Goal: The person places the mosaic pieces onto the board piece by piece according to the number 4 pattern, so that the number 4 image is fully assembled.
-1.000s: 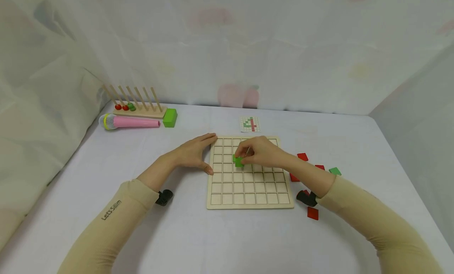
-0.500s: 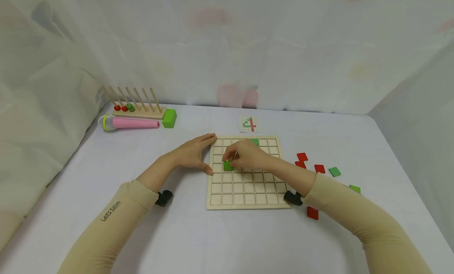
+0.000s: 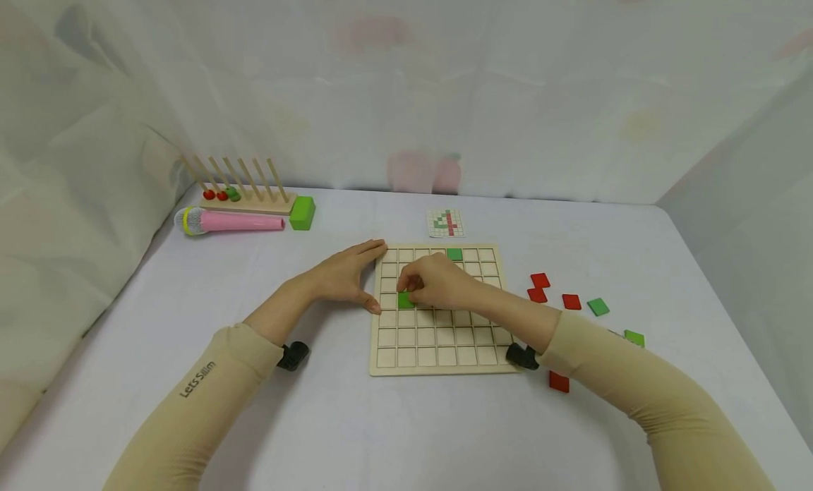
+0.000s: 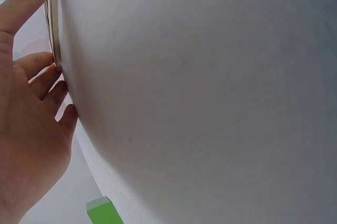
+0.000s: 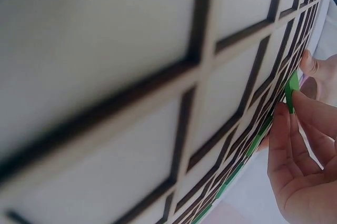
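A pale wooden grid board (image 3: 427,357) lies on the table. Over its left part, my right hand (image 3: 438,283) pinches a green square tile (image 3: 405,300) between thumb and fingers. The right wrist view has this tile (image 5: 291,86) tilted against the grid, with further green tiles (image 5: 258,139) lying in cells beyond. One green tile (image 3: 454,255) sits in the board's back row; my right hand hides some cells. My left hand (image 3: 343,274) rests along the board's left edge, fingers spread, touching the edge (image 4: 55,34) in the left wrist view.
Right of the board lie several red tiles (image 3: 571,302) and green tiles (image 3: 598,307). A small pattern card (image 3: 446,223) is behind it. At back left are a pegged bead stand (image 3: 248,204), a pink toy microphone (image 3: 235,221) and a green block (image 3: 303,214).
My right hand has moved left and slightly nearer across the board with the green tile, barely shifting in the last half second. My left hand has stayed at the board's edge.
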